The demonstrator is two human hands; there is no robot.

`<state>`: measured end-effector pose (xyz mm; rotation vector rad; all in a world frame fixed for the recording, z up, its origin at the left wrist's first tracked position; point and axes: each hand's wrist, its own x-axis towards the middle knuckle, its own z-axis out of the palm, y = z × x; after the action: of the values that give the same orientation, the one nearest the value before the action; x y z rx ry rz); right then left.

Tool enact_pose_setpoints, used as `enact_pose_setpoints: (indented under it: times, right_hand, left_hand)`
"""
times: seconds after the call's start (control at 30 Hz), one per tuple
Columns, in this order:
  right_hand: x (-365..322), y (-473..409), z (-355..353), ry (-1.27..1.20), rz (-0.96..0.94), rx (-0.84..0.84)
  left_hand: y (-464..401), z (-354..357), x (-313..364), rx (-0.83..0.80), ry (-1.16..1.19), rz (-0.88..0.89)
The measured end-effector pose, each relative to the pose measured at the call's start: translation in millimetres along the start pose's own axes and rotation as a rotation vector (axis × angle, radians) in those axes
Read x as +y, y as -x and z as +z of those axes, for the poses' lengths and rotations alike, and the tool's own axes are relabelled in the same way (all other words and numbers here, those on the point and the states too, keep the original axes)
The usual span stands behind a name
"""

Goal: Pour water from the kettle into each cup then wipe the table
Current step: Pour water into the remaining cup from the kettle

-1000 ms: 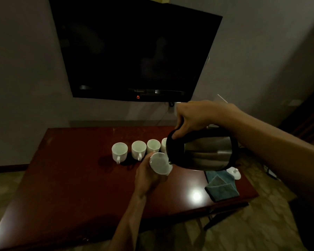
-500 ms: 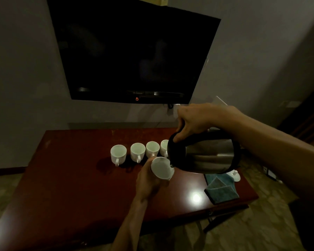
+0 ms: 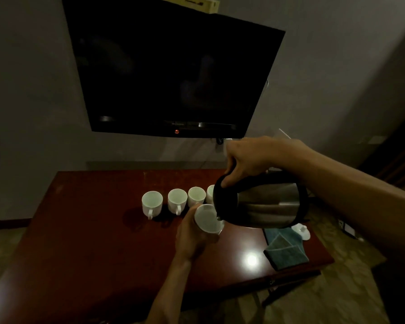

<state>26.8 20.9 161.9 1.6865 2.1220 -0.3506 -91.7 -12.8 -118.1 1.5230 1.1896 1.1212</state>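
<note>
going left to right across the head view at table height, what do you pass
Leftmost white cup → second cup → third cup → held cup in left hand → tilted kettle gripped by right hand → white lid

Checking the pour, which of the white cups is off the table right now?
The cup the left hand holds at the kettle spout; the other cups stand in a row behind it.

Hotel-like room: wall television, wooden table, tea cups.
</note>
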Motion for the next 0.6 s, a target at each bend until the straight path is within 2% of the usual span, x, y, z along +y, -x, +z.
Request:
enact_pose_setpoints:
  times: [0.6]
  right_hand:
    - [2.0, -8.1, -3.1, -0.031, -0.016, 0.025]
  left_hand:
    - [-6.9, -4.6, 5.0, 0.001, 0.016, 0.027]
